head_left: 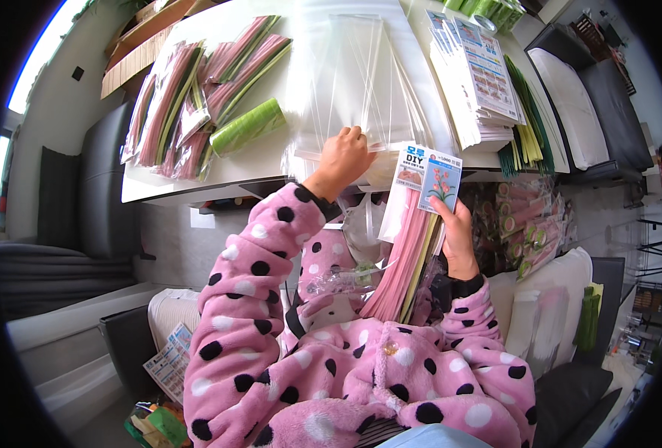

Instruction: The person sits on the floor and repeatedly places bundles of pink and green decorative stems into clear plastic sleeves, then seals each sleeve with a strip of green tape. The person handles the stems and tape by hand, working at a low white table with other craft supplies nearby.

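My left hand [344, 162] is at the near edge of a stack of clear plastic bags [359, 73] on the table, its fingers curled on the mouth of a bag; the fingertips are partly hidden. In my right hand [459, 238] is a printed card [442, 182] with a flower picture, the thumb lying on its front. Behind it is a larger printed header sheet [412, 168]. A bundle of long pink, yellow-green and dark pipe cleaners [398, 257] hangs below the cards towards my lap, partly within clear film.
Filled bags of pipe cleaners [168, 106] and a green tape roll stack [248, 127] lie on the table's left. To the right are stacked printed cards [476, 73] and green pipe cleaners [524, 123]. Packed bags with tape rolls [527, 218] lie lower right, near a cushioned chair [566, 280].
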`<action>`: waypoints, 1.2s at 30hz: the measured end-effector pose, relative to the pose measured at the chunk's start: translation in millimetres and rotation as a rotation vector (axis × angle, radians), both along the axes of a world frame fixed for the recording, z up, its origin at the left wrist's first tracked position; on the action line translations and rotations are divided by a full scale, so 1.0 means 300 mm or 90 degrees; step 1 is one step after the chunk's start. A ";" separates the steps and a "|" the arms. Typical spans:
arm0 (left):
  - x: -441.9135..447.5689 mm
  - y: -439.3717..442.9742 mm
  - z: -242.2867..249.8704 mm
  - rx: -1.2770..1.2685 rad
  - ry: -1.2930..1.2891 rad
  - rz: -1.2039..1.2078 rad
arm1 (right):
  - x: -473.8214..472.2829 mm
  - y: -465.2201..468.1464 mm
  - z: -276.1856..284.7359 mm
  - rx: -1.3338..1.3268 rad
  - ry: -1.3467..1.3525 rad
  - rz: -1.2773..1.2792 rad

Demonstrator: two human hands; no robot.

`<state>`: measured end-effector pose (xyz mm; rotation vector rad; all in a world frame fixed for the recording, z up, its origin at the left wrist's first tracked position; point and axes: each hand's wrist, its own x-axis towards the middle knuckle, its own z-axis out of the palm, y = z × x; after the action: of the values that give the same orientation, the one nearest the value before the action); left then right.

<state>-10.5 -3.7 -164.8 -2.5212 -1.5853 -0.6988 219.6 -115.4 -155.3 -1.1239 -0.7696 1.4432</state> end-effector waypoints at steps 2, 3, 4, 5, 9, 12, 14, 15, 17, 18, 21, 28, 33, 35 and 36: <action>0.036 0.006 0.001 -0.017 -0.010 0.081 | -0.001 -0.003 0.002 0.016 0.002 -0.002; 0.045 0.014 0.000 -0.039 -0.012 0.116 | -0.001 -0.005 0.003 0.004 0.002 -0.007; 0.048 0.022 -0.003 -0.082 -0.009 0.153 | 0.000 -0.006 0.004 0.006 0.006 -0.006; 0.047 0.027 -0.007 -0.069 -0.013 0.187 | 0.002 -0.008 0.004 0.008 0.007 -0.010; -0.026 0.010 -0.021 0.071 -0.112 -0.010 | 0.010 -0.013 0.005 0.014 0.015 -0.014; -0.109 0.010 -0.001 -0.021 -0.194 -0.111 | 0.005 -0.009 0.008 0.026 -0.001 -0.015; -0.130 0.018 0.017 -0.252 -0.329 -0.052 | -0.011 -0.002 0.011 0.041 -0.053 -0.012; -0.135 0.022 0.028 -0.388 -0.382 -0.004 | -0.022 0.000 0.013 0.078 -0.082 -0.009; -0.124 0.027 0.040 -0.436 -0.429 -0.024 | -0.044 0.005 0.020 0.154 -0.180 -0.001; -0.113 0.028 0.042 -0.461 -0.462 -0.046 | -0.055 0.010 0.023 0.175 -0.213 -0.004; -0.082 0.020 0.036 -0.482 -0.484 -0.095 | -0.074 0.025 0.027 0.237 -0.259 -0.009; -0.078 0.008 0.047 -0.579 -0.597 -0.069 | -0.105 0.077 0.011 0.164 -0.463 0.032; -0.029 -0.007 0.055 -0.501 -0.626 -0.096 | -0.147 0.086 0.023 0.228 -0.442 0.021; -0.009 -0.015 0.056 -0.460 -0.606 -0.090 | -0.156 0.088 0.024 0.201 -0.461 0.035; 0.004 -0.027 0.054 -0.442 -0.588 -0.074 | -0.159 0.089 0.020 0.194 -0.491 0.043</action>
<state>-9.2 -11.9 -148.5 -2.9589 -2.2525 -1.7948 171.9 -88.7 -149.2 -1.4234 -1.5168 0.8717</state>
